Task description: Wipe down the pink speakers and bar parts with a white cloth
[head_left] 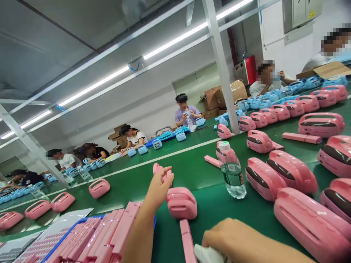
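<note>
Over the green table my left hand (pixel 159 186) reaches forward, its fingers closed around a small pink plastic piece (pixel 157 168) that they partly cover. Just in front of that wrist stands a pink handled plastic housing (pixel 181 203). A pink rectangular bar (pixel 187 239) lies on the near side of the housing. My right hand (pixel 226 237), at the bottom right of centre, is closed on a crumpled white cloth (pixel 207 254), part of which is out of frame. Beneath my left forearm, a blue tray (pixel 52 252) holds several pink bars (pixel 109 233).
A water bottle (pixel 231 171) stands right of centre. Several pink housings (pixel 309 223) crowd the right side; others (pixel 62 202) sit at left. Printed sheets (pixel 46 237) lie lower left. Metal posts (pixel 222 69) rise beyond. Co-workers (pixel 188 113) sit across the table among blue housings.
</note>
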`<state>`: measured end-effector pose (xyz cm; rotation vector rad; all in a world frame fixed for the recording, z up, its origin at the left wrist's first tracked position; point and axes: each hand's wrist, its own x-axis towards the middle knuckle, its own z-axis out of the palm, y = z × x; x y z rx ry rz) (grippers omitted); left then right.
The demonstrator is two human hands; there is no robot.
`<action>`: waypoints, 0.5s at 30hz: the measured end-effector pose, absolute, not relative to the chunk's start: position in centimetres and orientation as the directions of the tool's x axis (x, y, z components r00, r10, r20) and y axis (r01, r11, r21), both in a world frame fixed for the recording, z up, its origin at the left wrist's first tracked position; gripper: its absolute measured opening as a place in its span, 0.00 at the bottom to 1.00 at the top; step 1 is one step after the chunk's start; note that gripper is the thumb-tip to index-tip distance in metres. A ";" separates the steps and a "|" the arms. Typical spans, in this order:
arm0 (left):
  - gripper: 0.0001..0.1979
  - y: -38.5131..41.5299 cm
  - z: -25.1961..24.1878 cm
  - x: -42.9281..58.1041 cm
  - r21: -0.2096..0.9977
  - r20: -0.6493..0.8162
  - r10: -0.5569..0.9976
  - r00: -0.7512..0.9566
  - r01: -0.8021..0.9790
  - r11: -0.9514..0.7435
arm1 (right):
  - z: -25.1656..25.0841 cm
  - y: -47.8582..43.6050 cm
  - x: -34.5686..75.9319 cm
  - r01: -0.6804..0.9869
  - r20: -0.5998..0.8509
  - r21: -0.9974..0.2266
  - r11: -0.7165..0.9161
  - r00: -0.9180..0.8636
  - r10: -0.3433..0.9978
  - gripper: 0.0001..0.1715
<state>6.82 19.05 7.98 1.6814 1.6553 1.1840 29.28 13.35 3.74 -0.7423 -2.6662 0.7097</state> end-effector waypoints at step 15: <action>0.24 8.1 0.6 13.5 0.766 0.093 0.915 0.392 0.559 -0.317 | 0.1 17.1 35.3 0.395 0.166 -0.864 0.312 -0.361 0.918 0.21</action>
